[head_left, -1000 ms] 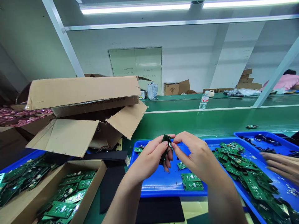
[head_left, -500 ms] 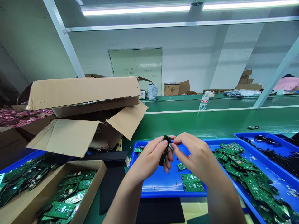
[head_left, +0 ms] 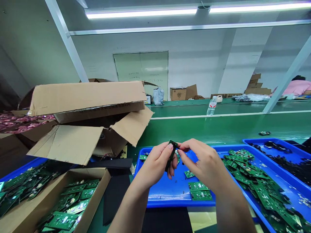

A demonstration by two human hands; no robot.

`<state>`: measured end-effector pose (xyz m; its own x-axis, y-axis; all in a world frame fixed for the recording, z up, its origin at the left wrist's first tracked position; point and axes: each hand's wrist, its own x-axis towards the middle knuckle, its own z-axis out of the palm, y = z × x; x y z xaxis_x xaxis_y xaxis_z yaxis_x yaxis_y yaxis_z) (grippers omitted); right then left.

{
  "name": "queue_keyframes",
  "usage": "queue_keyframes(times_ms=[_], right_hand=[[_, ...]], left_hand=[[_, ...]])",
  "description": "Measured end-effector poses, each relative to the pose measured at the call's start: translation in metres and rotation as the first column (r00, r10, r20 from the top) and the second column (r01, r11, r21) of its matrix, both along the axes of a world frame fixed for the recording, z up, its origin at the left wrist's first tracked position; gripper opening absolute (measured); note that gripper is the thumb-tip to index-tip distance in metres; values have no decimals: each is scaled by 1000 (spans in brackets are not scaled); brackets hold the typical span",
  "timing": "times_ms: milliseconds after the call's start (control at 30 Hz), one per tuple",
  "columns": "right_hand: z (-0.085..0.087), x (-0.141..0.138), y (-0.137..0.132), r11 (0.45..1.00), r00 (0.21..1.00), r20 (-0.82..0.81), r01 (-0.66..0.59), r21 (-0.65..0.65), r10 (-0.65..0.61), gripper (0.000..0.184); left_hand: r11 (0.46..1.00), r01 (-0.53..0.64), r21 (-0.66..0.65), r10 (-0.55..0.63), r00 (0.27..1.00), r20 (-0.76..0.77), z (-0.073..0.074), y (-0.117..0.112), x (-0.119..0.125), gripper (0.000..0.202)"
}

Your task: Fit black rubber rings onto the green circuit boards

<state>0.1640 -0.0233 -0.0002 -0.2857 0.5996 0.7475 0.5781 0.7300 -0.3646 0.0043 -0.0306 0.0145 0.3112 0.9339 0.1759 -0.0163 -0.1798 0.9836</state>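
Co-worker's hand, over the right-side tray a moment earlier, no longer in view. Left hand point(head_left: 155, 165) and right hand point(head_left: 206, 165) together above a blue tray point(head_left: 165, 195): left clamps a narrow dark green circuit board point(head_left: 171, 155) between thumb and fingers, tilted slightly more than before; right fingertips appear to touch its upper end. Count: one board held; four loose green boards point(head_left: 198, 185) in that tray. Adjacent blue tray point(head_left: 245, 158) heaped with green boards, too many to count; third blue tray point(head_left: 267, 141) carries black parts, also uncountable. Cardboard box point(head_left: 103, 174) at left holds more boards. One water bottle point(head_left: 212, 106) stands on the green surface point(head_left: 218, 129) beyond.
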Motion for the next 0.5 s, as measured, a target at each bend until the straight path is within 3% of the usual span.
queue_keyframes(times_ms=[233, 500], right_hand=[[2, 6, 4, 1000, 999, -42, 31, -1, -31, 14], [1, 3, 12, 974, 998, -58, 26, 227, -13, 16]], left_hand=[[1000, -7, 14, 9, 991, -133, 2, 0, -2, 43], [997, 71, 27, -63, 970, -233, 3, -1, 1, 45]])
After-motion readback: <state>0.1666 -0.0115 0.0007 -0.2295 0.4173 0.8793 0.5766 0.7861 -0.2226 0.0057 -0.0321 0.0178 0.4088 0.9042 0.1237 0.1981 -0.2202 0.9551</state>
